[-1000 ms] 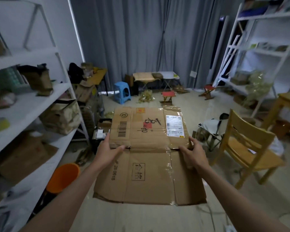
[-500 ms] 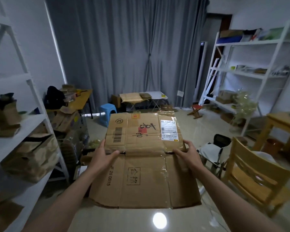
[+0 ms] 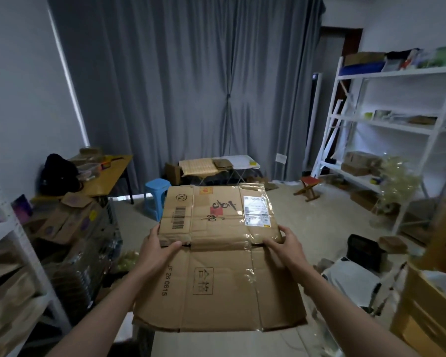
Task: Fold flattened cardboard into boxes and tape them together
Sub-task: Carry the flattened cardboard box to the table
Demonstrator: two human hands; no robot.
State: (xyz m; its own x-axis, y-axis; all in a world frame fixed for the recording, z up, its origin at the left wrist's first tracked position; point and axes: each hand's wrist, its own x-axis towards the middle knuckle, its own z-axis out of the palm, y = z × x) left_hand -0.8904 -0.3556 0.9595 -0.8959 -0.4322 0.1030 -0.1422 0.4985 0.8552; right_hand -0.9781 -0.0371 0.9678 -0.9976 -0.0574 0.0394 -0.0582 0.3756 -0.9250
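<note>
I hold a flattened brown cardboard box (image 3: 216,274) out in front of me at chest height, above the floor. It carries a barcode, a white shipping label, red and black marks and strips of old clear tape. My left hand (image 3: 156,249) grips its left edge at the flap crease, thumb on top. My right hand (image 3: 285,244) grips the right edge at the same crease, thumb on top. The far flaps tilt slightly upward from the crease.
White shelving (image 3: 386,130) stands on the right, another shelf with cardboard (image 3: 8,274) on the left. A blue stool (image 3: 155,194), a wooden desk (image 3: 106,176), a small folding table (image 3: 216,166), a red stool (image 3: 310,185) and a yellow wooden piece (image 3: 428,300) surround the open floor.
The view has tilted up and turned right, showing more curtain and right shelving. The cardboard stays in both hands, held a little higher, grips unchanged.
</note>
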